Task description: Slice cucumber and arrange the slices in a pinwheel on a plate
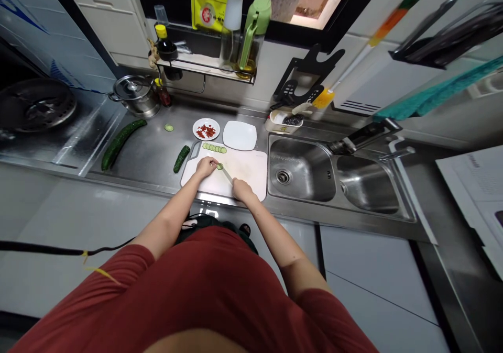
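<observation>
On the white cutting board (247,167), my right hand (242,189) is wrapped round the handle of a knife (227,175), whose blade points up and left. The blade's tip meets a green cucumber slice (220,166). My left hand (207,166) is at the other side of that slice, its fingers pinched together at the slice's edge; what lies between them is too small to make out. A row of overlapping cucumber slices (214,147) lies along the board's top edge. Left of the board rests a cucumber piece (181,159).
A long cucumber (121,146) and a cucumber end (168,127) lie on the steel counter. Behind the board stand a plate of red pieces (206,129) and a white square plate (239,135). The double sink (302,169) is on the right, a lidded pot (135,95) at the back left.
</observation>
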`<act>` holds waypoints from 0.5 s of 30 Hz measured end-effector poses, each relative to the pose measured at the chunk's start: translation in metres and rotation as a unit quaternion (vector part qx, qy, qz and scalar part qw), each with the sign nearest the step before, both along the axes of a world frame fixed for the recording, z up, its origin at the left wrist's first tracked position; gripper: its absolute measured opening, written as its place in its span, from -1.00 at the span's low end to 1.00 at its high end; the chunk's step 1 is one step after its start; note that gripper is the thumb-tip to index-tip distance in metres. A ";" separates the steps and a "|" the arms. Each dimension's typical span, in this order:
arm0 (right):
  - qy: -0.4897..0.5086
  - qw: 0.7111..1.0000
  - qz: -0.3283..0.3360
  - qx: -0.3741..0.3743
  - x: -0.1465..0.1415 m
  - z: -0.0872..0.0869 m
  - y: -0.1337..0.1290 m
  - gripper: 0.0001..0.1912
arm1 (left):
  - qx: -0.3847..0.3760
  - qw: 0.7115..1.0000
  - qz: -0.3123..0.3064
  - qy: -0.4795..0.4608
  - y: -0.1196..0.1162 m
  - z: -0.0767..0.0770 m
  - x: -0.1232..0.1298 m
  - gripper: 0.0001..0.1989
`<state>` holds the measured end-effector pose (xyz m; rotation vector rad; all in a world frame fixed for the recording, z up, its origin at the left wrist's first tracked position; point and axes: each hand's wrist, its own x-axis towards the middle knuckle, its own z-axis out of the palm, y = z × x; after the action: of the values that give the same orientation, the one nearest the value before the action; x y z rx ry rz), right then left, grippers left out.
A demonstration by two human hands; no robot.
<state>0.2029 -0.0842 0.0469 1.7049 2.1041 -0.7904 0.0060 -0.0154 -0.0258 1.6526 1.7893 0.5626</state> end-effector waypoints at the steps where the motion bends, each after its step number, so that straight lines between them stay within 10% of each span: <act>1: -0.001 1.000 -0.001 0.000 0.000 0.000 0.000 -0.71 | 0.001 1.000 0.000 0.000 0.000 0.000 0.000 -0.79; 15: 0.000 1.000 0.000 0.005 0.002 -0.007 0.000 -0.69 | 0.012 1.000 -0.008 -0.001 -0.001 -0.001 0.000 -0.80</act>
<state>0.2046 -0.0841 0.0404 1.7094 2.1130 -0.7810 0.0064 -0.0160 -0.0270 1.6812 1.7725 0.5815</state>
